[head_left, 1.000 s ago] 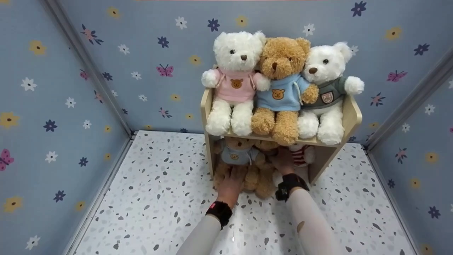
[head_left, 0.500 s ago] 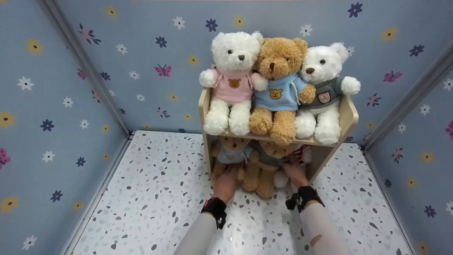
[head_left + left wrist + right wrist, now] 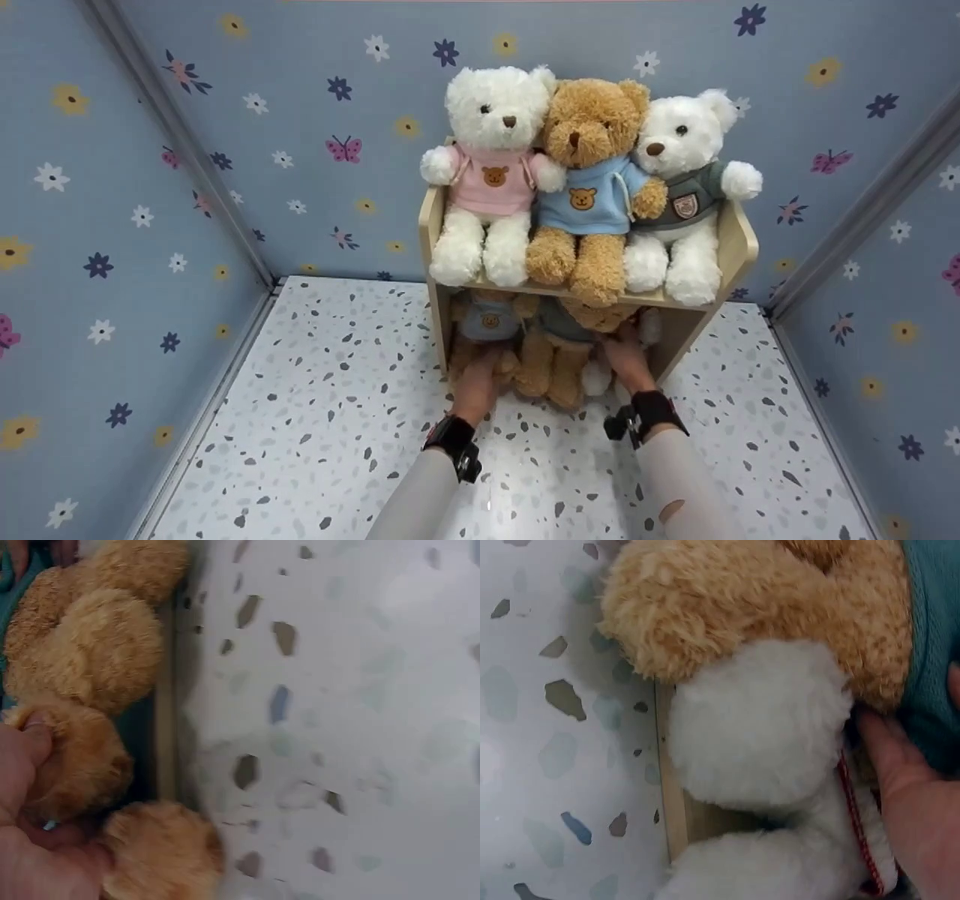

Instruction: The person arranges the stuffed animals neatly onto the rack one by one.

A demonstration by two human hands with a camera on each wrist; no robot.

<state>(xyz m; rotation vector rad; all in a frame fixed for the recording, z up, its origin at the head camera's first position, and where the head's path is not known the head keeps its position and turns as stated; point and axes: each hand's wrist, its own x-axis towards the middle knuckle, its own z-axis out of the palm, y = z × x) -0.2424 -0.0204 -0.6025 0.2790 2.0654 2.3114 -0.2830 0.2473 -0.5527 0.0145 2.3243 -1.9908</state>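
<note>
In the head view, my left hand point(image 3: 475, 390) is at the legs of a brown teddy bear in a light blue top point(image 3: 489, 322), on the lower level of a small shelf. The left wrist view has my thumb over one furry leg point(image 3: 79, 761), fingers between the two legs. My right hand point(image 3: 628, 364) holds the side of a brown teddy bear in a green sweater point(image 3: 562, 321), which leans right. Beside it sits a white bear in red stripes, its white leg point(image 3: 757, 727) near my right thumb; most of its body is hidden.
On the wooden shelf's point(image 3: 739, 247) top sit a white bear in pink point(image 3: 491, 180), a brown bear in blue point(image 3: 589, 187) and a white bear in dark green point(image 3: 682, 195). Flowered walls point(image 3: 300, 112) enclose the speckled floor point(image 3: 337, 390).
My right hand moved from between the lower bears to the green-sweatered bear's right side. That bear now tilts right, covering more of the striped one. My left hand closed round the blue-topped bear's leg.
</note>
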